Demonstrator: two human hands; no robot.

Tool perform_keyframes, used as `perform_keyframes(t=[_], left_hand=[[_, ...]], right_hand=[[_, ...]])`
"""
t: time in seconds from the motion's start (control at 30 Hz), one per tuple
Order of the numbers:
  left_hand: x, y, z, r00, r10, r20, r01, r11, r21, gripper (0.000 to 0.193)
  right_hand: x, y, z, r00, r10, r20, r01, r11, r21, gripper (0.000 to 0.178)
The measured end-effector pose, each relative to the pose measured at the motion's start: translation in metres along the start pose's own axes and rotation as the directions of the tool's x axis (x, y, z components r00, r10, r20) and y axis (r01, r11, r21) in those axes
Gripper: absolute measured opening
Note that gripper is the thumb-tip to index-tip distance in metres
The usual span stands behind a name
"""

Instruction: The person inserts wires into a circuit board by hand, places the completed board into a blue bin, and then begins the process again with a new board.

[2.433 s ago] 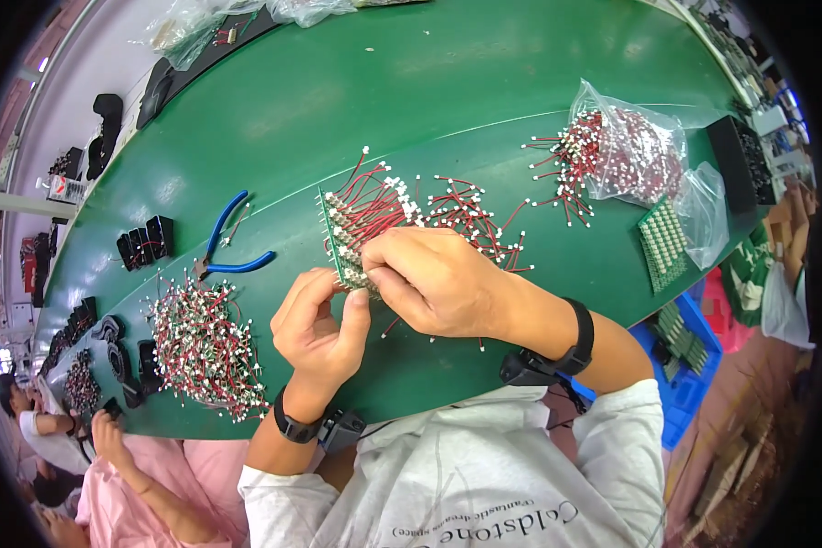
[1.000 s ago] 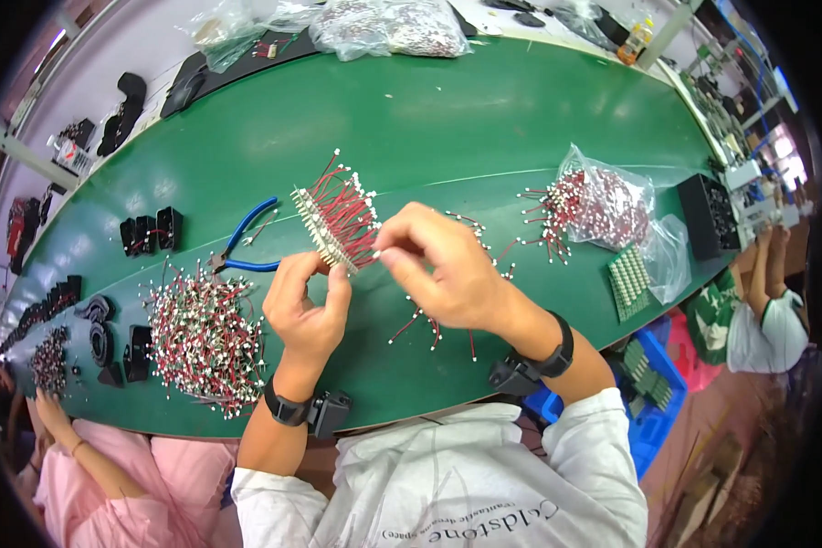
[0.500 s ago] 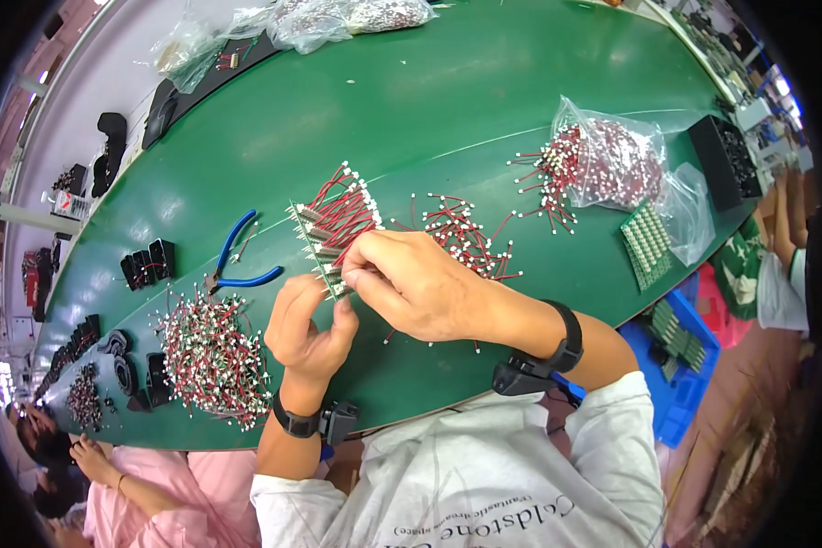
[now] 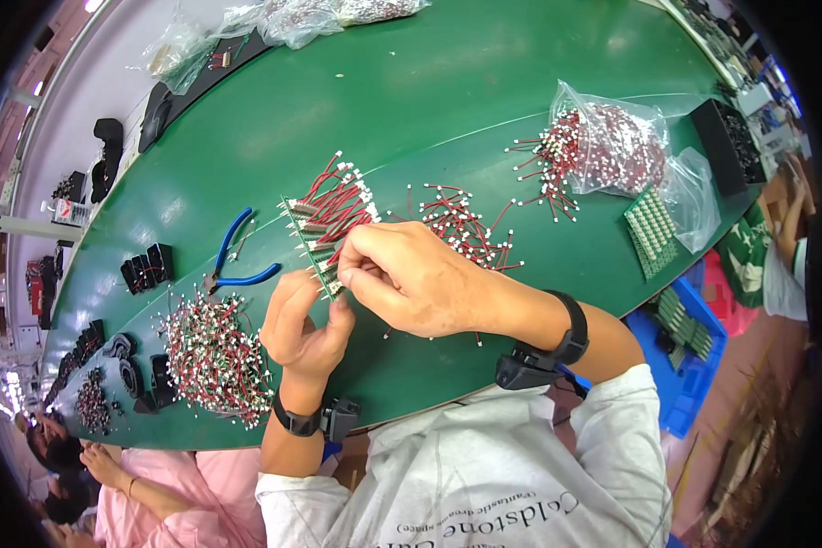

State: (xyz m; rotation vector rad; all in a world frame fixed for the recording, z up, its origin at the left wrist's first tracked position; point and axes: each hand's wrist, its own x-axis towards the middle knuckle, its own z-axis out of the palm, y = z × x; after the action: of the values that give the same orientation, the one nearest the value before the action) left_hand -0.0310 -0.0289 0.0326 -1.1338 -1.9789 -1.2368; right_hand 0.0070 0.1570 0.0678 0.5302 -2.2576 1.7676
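Note:
My left hand (image 4: pixel 303 324) pinches the near end of a narrow green circuit board (image 4: pixel 312 245), held tilted above the table. Rows of pale connectors line the board, and many red wire leads (image 4: pixel 336 203) with white plugs stick out from its far part. My right hand (image 4: pixel 411 279) is closed at the board's near right side, thumb and forefinger pressed together; its fingers hide whatever small piece is between them. Just beyond that hand lies a loose pile of red wire leads (image 4: pixel 457 224). Blue-handled pliers (image 4: pixel 237 260) rest to the left of the board.
A big heap of wired parts (image 4: pixel 215 361) sits at the left, near small black holders (image 4: pixel 148 267). On the right are a clear bag of red leads (image 4: pixel 616 151), a green connector panel (image 4: pixel 650 233), a black bin (image 4: pixel 726 146) and a blue crate (image 4: pixel 680 365). A person in pink (image 4: pixel 173 493) sits at left.
The board and both hands have shifted only slightly within the view. The grip of each hand looks the same.

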Motion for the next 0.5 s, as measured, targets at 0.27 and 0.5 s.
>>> perform_keyframes(t=[0.27,0.5], left_hand=[[-0.004,0.000,0.002,1.000,-0.007,0.007,0.007,1.000,-0.018,0.031],[-0.011,-0.001,0.000,1.000,-0.022,0.004,0.022,1.000,0.004,0.032]], right_hand=[[-0.001,0.001,0.001,1.000,0.004,-0.029,-0.004,1.000,0.007,0.010],[-0.001,0.001,0.001,0.997,0.083,-0.011,-0.083,0.997,0.009,0.011]])
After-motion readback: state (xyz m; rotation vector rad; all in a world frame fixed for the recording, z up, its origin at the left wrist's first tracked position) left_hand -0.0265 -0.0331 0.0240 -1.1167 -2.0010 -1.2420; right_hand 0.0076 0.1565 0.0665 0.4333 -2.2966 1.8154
